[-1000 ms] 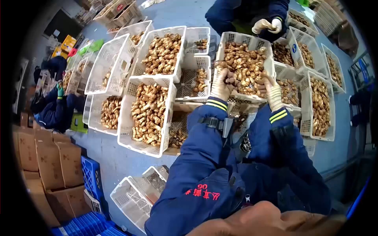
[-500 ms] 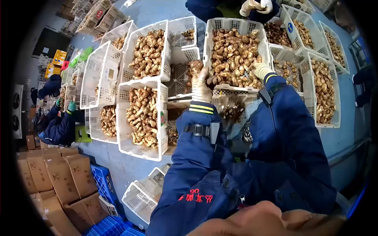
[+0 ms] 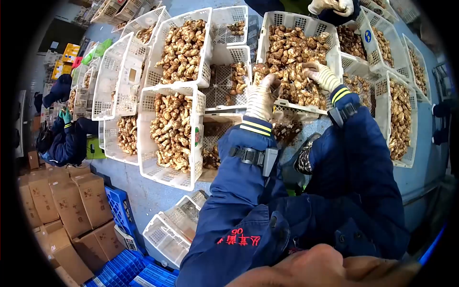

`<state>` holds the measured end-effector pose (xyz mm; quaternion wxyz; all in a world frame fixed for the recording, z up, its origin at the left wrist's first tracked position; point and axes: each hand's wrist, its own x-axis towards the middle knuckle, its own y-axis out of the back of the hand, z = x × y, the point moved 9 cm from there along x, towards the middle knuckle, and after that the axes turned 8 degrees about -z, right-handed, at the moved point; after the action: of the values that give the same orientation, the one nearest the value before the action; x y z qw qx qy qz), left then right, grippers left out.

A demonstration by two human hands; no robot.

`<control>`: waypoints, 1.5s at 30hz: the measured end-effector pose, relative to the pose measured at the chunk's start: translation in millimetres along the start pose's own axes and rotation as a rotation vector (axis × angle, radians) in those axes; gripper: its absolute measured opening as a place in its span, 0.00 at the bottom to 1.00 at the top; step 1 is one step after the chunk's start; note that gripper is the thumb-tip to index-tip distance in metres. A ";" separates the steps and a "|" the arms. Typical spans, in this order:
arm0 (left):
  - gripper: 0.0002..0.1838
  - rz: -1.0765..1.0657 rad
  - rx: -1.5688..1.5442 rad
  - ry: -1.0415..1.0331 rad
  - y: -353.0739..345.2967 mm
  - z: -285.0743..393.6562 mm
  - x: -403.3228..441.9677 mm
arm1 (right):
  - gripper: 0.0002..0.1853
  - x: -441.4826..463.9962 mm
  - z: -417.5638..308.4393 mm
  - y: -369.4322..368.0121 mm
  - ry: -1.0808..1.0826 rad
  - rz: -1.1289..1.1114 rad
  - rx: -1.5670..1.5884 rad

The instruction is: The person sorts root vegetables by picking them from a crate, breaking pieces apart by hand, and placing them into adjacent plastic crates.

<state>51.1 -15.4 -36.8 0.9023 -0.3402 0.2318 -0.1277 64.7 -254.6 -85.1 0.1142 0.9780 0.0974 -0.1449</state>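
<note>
My left hand [image 3: 262, 98], in a whitish striped glove, is over the front left corner of a white crate of mushrooms [image 3: 299, 45]. Its fingers are curled against a brown mushroom [image 3: 260, 71] that overlaps the crate's side wall. My right hand [image 3: 324, 76], in a similar glove, reaches into the same crate from the right. Its thumb and fingers are apart and touch the mushrooms [image 3: 299, 88]; the fingertips are partly hidden. Left of my left hand, a lower crate [image 3: 220, 91] holds some mushrooms [image 3: 239, 79] along its right side.
More mushroom crates stand at left [image 3: 198, 138] and right [image 3: 411, 143]. Across from me are another person's gloved hands [image 3: 332, 6]; a co-worker [image 3: 67, 143] crouches at far left. Cartons [image 3: 71, 201], blue pallets [image 3: 114, 272] and an almost bare crate [image 3: 165, 239] are at lower left.
My left hand has moved right, from the lower crate to the corner of the mushroom crate. My right hand has come off the crate's right edge area, further in over the mushrooms. The view has shifted slightly.
</note>
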 end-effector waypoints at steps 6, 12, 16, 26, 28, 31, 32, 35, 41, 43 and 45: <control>0.14 -0.128 -0.070 0.202 -22.0 -23.1 -9.9 | 0.31 -53.0 -98.7 -53.0 0.277 -0.046 0.287; 0.19 -0.181 -0.073 0.184 -22.8 -20.2 -16.5 | 0.33 -64.6 -105.1 -81.8 0.264 -0.150 0.366; 0.13 -0.016 -0.086 0.148 -2.3 -16.9 -10.4 | 0.26 -26.6 -39.7 -38.9 0.214 0.022 0.211; 0.14 0.168 -0.117 0.111 5.6 -4.1 -16.8 | 0.16 27.3 138.1 -42.5 -0.606 -0.287 -1.227; 0.14 0.166 -0.091 0.066 11.3 -5.0 -11.1 | 0.15 37.8 146.9 -38.1 -0.485 -0.189 -1.255; 0.14 0.198 -0.077 0.078 7.9 2.3 -15.1 | 0.19 34.8 109.7 -27.8 -0.464 -0.108 -1.188; 0.15 0.209 -0.076 0.077 3.2 6.8 -19.5 | 0.20 26.8 81.3 -22.2 -0.430 -0.010 -1.123; 0.15 0.206 -0.059 0.060 9.5 4.4 -15.2 | 0.25 18.7 43.3 -20.4 -0.258 -0.070 -0.611; 0.14 0.073 -0.137 -0.044 16.1 -3.9 0.6 | 0.23 -63.2 -65.6 -58.0 0.027 -0.117 0.512; 0.14 0.033 -0.189 -0.050 11.8 -5.3 0.6 | 0.20 -79.1 -76.3 -77.4 -0.021 -0.201 0.745; 0.14 0.056 -0.212 -0.015 13.5 -12.9 4.0 | 0.21 -84.4 -59.9 -79.4 -0.046 -0.116 0.820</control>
<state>49.0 -14.2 -55.7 0.8663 -0.4280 0.2468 -0.0746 -16.7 -177.1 -19.0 -0.2910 0.9319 0.0840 -0.1995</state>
